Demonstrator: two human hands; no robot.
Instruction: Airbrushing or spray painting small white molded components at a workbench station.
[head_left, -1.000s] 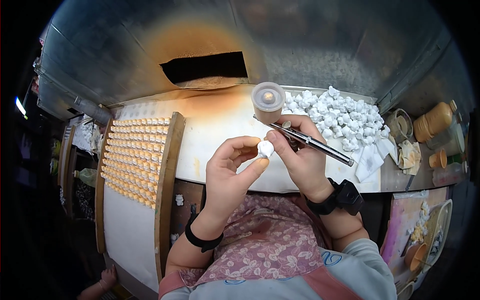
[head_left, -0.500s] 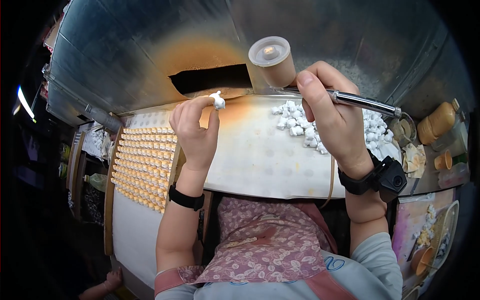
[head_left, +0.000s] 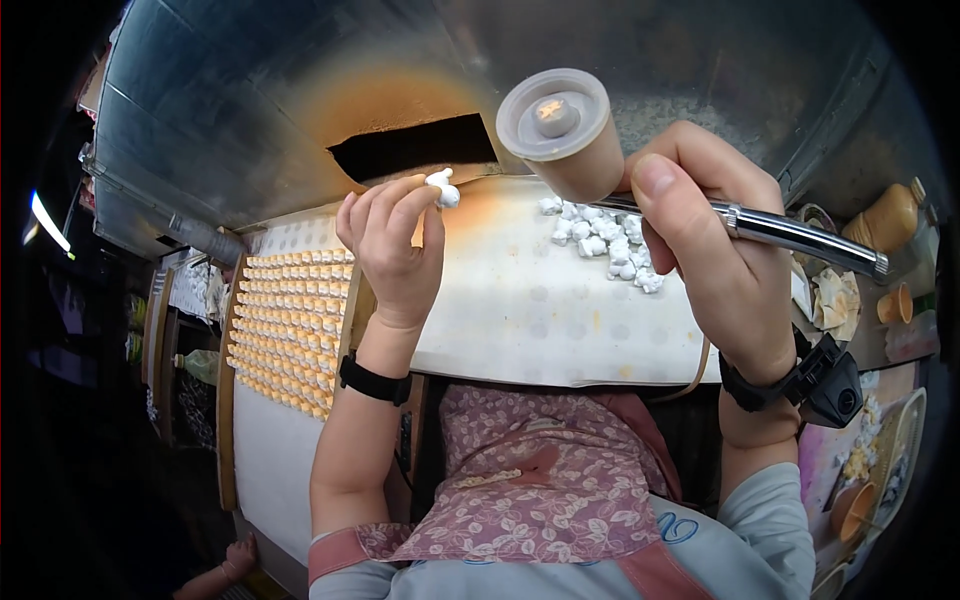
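Left grip was pinching one small white figurine at the fingertips, thumb against fingers. Taking it by one side probably left most of its surface exposed. Figurine sat out ahead of the knuckles, raised over the bench. Dark cutout in the metal booth wall was just beyond that grip; orange haze around it suggested spray direction, likely why the piece was presented there.

Right grip was wrapped pen-style around an airbrush, thumb on top, tail sticking out to its right. Lidded paint cup was on the tool's upper side, left of the right grip, lid up, slightly tilted. Presumably gravity feed, hence lid up. Nozzle hidden, couldn't tell if it was spraying.

Loose white figurines lay between the grips, nearer the right one, so likely stock within reach. Orange-tinted figurines stood in rows on a wood-railed board left of the left grip, presumably lined up so they wouldn't get knocked. Tan hose ran over the bench edge, nearer the body than the right grip.
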